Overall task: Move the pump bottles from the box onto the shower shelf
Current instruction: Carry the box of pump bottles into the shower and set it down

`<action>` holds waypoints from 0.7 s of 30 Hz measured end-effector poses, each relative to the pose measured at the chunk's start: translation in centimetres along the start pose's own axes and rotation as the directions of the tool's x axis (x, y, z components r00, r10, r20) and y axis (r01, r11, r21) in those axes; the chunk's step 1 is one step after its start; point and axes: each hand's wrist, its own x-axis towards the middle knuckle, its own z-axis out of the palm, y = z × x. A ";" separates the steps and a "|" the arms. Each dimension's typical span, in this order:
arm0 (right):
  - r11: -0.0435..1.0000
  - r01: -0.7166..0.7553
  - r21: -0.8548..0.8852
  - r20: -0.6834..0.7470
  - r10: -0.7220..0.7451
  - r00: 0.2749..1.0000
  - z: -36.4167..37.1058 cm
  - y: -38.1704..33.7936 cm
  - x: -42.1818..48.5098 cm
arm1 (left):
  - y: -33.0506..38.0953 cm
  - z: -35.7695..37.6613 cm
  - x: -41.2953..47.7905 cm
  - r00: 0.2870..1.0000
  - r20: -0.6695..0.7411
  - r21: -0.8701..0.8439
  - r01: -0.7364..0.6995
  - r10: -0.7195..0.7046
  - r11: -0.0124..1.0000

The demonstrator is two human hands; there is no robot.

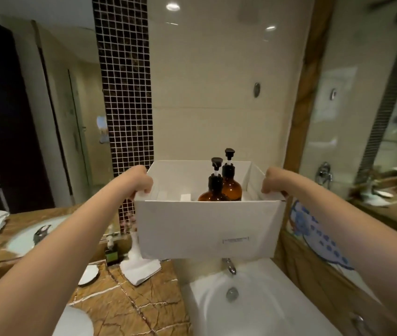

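I hold a white cardboard box [207,229] in the air over the end of a bathtub. My left hand [141,181] grips its left rim and my right hand [273,183] grips its right rim. Two amber pump bottles with black pumps stand upright inside: the nearer bottle [213,190] and the farther bottle [231,183] touch or nearly touch. Small white items lie in the box's left half, mostly hidden by the front wall. No shower shelf is visible.
A white bathtub [253,311] with a chrome spout [229,265] lies below the box. A brown marble counter [129,304] at the left holds a white vase [135,253], a small dish [88,275], a dark green bottle [112,254]. A mirror [374,117] covers the right wall.
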 end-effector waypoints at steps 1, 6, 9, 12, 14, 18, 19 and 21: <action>1.000 -0.023 0.001 -0.016 0.024 1.000 -0.4 1.0 -0.6 | 0.9 0.4 0.2 0.999 0.021 0.001 -0.034 0.034 0.999; 0.977 -0.214 0.012 -0.114 0.214 0.970 -1.9 5.9 -4.5 | 5.9 3.0 0.8 0.963 0.163 0.018 -0.219 0.213 0.976; 0.950 -0.312 0.021 -0.182 0.311 0.933 -3.0 8.6 -7.9 | 8.8 4.8 0.6 0.914 0.234 -0.039 -0.332 0.331 0.943; 0.905 -0.421 0.064 -0.227 0.425 0.876 -3.8 11.4 -12.0 | 11.6 6.9 -0.4 0.859 0.279 -0.090 -0.422 0.429 0.902; 0.874 -0.477 0.096 -0.251 0.485 0.838 -4.2 13.4 -14.8 | 13.6 8.4 -1.6 0.813 0.324 -0.145 -0.462 0.484 0.875; 0.805 -0.562 0.190 -0.284 0.593 0.753 -4.4 17.0 -21.3 | 17.8 11.3 -5.2 0.709 0.390 -0.209 -0.553 0.587 0.807; 0.781 -0.586 0.214 -0.282 0.624 0.729 -4.5 17.8 -23.1 | 18.9 11.9 -6.3 0.678 0.407 -0.215 -0.580 0.612 0.785; 0.733 -0.630 0.256 -0.279 0.681 0.677 -4.7 19.3 -26.9 | 21.1 13.3 -8.9 0.606 0.430 -0.211 -0.653 0.669 0.727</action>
